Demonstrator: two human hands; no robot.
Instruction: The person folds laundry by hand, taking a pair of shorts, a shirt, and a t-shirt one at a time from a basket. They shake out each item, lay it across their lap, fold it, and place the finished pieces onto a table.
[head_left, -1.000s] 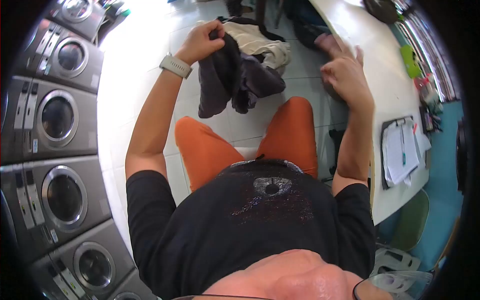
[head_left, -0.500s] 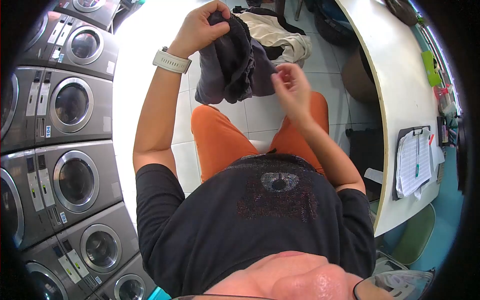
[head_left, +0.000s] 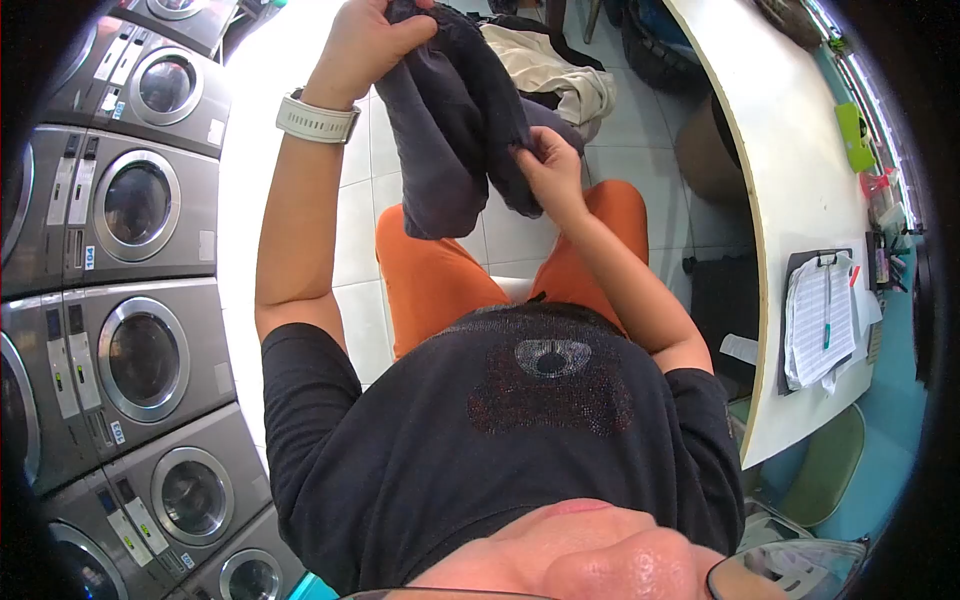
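Observation:
A dark grey garment (head_left: 440, 160), with two hanging leg-like parts and a gathered upper edge, is held up in front of my knees. At the top of the view my left hand (head_left: 368, 45), with a white watch (head_left: 318, 119) on its wrist, pinches the gathered edge. My right hand (head_left: 553, 175) is closed on the side of the cloth, thumb and fingers together. Behind the garment, cream and black clothes (head_left: 545, 65) lie in a pile, partly covered by it.
Stacked front-loading machines (head_left: 138, 205) line the left side. Along the right runs a white counter (head_left: 790, 190) bearing a clipboard with papers (head_left: 822, 325). Beneath it stand a brown bin (head_left: 708, 150) and a dark basket (head_left: 660, 50). A green chair (head_left: 828, 470) is at lower right.
My left hand has risen slightly and moved left with the cloth. My right hand, loose near the garment's edge before, has come left and taken hold of it; the garment has turned.

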